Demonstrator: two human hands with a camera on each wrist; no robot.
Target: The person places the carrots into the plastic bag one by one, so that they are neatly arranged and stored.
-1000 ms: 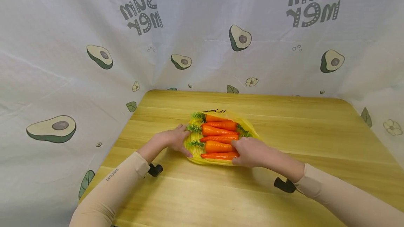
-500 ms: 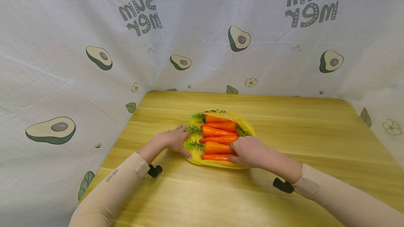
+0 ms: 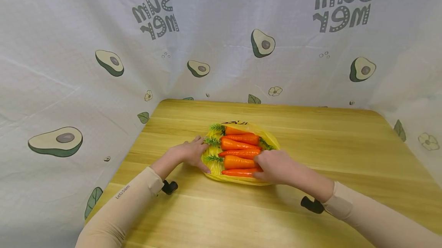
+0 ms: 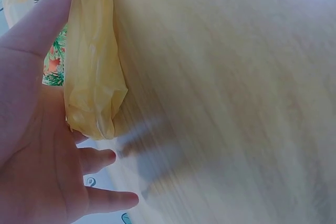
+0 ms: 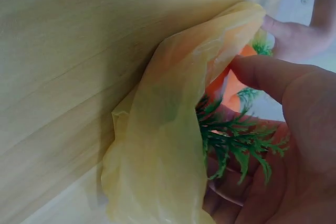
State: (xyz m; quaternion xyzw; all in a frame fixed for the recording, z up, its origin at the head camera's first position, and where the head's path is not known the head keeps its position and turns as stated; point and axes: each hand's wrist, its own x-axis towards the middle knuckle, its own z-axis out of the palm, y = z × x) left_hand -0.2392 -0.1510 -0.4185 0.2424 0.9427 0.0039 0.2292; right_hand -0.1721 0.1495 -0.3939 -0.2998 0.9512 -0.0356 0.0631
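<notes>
Several orange carrots with green tops lie side by side in an opened yellow plastic bag [image 3: 229, 179] on the table. My right hand [image 3: 277, 166] grips the nearest carrot [image 3: 238, 172] by its right end, thumb at the front. Its fingers curl past leafy greens [image 5: 236, 137] in the right wrist view and are partly hidden. My left hand [image 3: 192, 154] rests at the bag's left end, beside the leafy tops [image 3: 212, 141]. The left wrist view shows its thumb along the yellow plastic [image 4: 94, 56], and its outer fingers [image 4: 110, 200] straight and spread.
Beneath the bag is a wooden table [image 3: 221, 217] with rounded back corners. A white curtain [image 3: 221, 18] printed with avocados hangs behind it and along the sides. Black mounts [image 3: 312, 204] sit under both wrists.
The bag's right edge has drawn in slightly. My right hand dips a little left, then shifts slightly right along with the nearest carrot. The left hand stays in place.
</notes>
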